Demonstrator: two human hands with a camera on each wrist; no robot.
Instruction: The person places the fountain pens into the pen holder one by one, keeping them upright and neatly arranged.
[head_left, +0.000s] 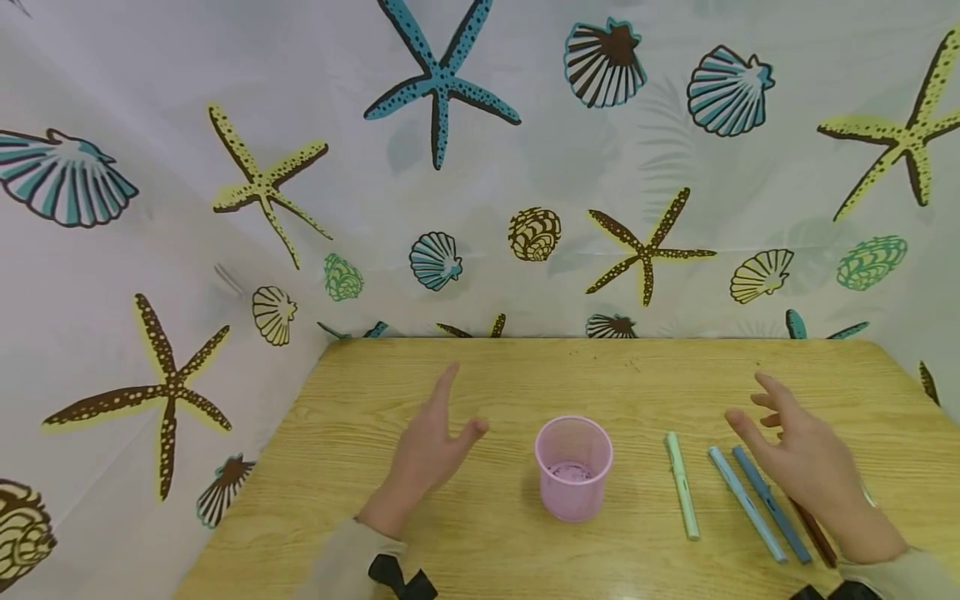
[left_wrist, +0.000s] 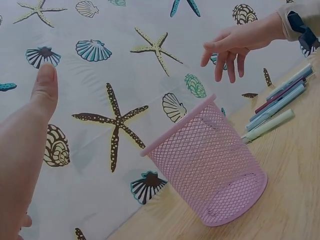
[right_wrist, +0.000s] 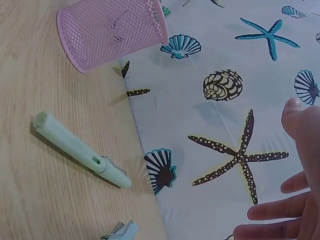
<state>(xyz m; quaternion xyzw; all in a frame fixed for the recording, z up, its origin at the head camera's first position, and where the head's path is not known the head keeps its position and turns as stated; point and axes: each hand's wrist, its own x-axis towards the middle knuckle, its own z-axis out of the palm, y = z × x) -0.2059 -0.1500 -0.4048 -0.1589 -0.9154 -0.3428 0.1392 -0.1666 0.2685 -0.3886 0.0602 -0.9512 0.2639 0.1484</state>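
Note:
A pink mesh pen cup (head_left: pixel 572 502) stands upright on the wooden table between my hands. To its left, my left hand (head_left: pixel 429 450) hovers with thumb and forefinger spread, holding nothing. My right hand (head_left: pixel 813 458) hangs over the pens at the right, fingers loosely bent and apart, likewise holding nothing. Closest to the cup on that side lies a mint green pen (head_left: pixel 682 487). Beside it are a light blue pen (head_left: pixel 747 504), a darker blue pen (head_left: pixel 772 506) and a dark reddish-brown pen (head_left: pixel 816 533), the last partly hidden under my right hand.
The wooden table (head_left: pixel 510 392) ends at a pale cloth (head_left: pixel 495 175) printed with starfish and shells, which hangs behind it and along the left side. A small pale edge of something (head_left: pixel 868 497) peeks out beside my right wrist.

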